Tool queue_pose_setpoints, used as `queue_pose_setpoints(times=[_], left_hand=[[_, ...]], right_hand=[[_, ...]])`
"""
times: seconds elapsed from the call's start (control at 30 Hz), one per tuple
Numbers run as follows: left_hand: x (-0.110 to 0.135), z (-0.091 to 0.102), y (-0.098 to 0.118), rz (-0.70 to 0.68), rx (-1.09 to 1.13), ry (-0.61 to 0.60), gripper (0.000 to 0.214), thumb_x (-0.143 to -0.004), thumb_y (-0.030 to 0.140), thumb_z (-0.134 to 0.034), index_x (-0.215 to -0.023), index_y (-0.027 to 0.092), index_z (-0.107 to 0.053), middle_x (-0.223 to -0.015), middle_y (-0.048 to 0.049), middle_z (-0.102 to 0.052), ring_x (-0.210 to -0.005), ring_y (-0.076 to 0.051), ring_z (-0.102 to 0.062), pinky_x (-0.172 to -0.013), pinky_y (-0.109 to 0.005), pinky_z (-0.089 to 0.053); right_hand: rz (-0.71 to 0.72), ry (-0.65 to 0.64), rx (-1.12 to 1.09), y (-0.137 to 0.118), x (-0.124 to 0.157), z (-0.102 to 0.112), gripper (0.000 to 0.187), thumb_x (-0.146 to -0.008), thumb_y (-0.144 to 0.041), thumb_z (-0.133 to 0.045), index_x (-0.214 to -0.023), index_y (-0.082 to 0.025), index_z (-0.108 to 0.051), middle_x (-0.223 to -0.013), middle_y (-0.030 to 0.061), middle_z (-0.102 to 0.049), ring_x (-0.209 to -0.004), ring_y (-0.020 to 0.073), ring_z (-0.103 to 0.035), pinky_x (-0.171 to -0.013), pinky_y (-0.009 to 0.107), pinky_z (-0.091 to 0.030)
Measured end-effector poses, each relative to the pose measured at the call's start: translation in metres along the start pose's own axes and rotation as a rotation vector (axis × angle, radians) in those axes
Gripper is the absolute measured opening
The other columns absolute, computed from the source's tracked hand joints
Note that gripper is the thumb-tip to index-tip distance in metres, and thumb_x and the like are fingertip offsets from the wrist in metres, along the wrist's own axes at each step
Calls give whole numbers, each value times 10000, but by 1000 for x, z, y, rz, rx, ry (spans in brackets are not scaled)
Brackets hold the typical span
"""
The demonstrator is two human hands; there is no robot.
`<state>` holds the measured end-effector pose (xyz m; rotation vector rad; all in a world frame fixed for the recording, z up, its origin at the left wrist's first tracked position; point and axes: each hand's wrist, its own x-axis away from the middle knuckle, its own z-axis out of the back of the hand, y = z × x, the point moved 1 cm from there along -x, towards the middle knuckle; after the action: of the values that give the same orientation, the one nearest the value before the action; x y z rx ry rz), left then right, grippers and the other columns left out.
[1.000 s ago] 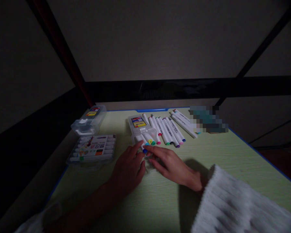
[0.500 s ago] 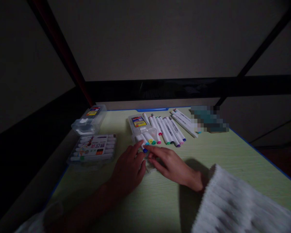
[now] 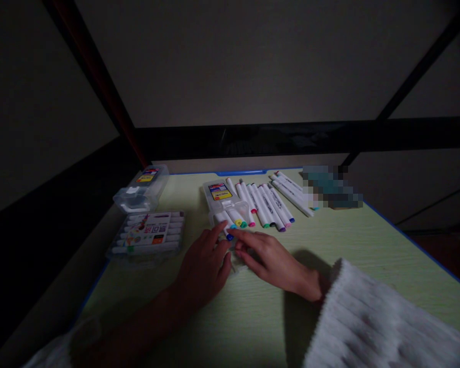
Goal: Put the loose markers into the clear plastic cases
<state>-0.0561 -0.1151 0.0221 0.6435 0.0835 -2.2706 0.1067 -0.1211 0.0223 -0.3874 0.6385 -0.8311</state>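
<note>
A white marker with a blue cap (image 3: pixel 229 236) lies at the front of an open clear plastic case (image 3: pixel 211 204), pinched between my two hands. My left hand (image 3: pixel 206 260) has its index finger along the marker's left side, thumb lower down. From the right, my right hand (image 3: pixel 266 258) sets its index fingertip against the blue cap, the other fingers curled beneath. Part of the case shows under my fingertips; its near end is mostly hidden. Beside the blue cap are markers with light-blue, yellow and green (image 3: pixel 243 224) ends in the case.
Several white markers (image 3: pixel 266 207) lie in a loose row right of the case, with more markers (image 3: pixel 291 194) behind. At left stand a closed clear case (image 3: pixel 159 186) and a filled marker box (image 3: pixel 149 232). A blurred-out flat object (image 3: pixel 331 188) lies at the table's (image 3: pixel 368 245) far right.
</note>
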Motion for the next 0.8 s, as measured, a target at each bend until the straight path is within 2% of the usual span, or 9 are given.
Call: queue_pose_setpoints(times=[0.2, 0.33, 0.43, 0.63, 0.8], left_hand=[[0, 0, 0, -9, -3, -2, 125, -785, 116, -455, -827, 138, -570, -1231, -135, -500, -946, -243, -545, -794, -410, -504], [-1, 1, 0, -6, -2, 3, 127, -782, 107, -457, -827, 127, -574, -1209, -151, -515, -939, -245, -551, -800, -415, -504], [-1, 2, 1, 5, -11, -1, 119, -778, 109, -463, -816, 140, -571, -1212, -135, -518, -926, -235, -556, -792, -406, -509], [0, 0, 0, 2, -23, 0, 110, -780, 114, -465, -809, 138, -568, -1234, -134, -512, -947, -242, -552, -812, -410, -503], [-1, -1, 0, -3, -20, 8, 112, -778, 107, -462, -806, 130, -568, -1236, -145, -514, -921, -241, -559, -792, -402, -510]], right_hand=[[12, 4, 4, 0, 0, 0, 429, -859, -170, -395, -1283, -114, -427, -881, 90, -642, -768, 178, -604, -696, 333, -509], [40, 20, 19, 1, 2, 1, 401, -868, -161, -398, -1264, -121, -443, -1003, 115, -629, -894, 194, -601, -786, 360, -507], [53, 36, 39, 2, 3, 0, 386, -871, -162, -397, -1251, -139, -458, -1018, 112, -617, -963, 204, -582, -820, 374, -502], [42, 40, 60, 2, 2, -1, 411, -870, -170, -398, -1279, -166, -443, -1044, 101, -609, -975, 209, -570, -842, 400, -494], [43, 30, 96, 3, 2, 0, 396, -864, -166, -410, -1256, -128, -460, -1057, 123, -596, -996, 222, -550, -868, 419, -477]])
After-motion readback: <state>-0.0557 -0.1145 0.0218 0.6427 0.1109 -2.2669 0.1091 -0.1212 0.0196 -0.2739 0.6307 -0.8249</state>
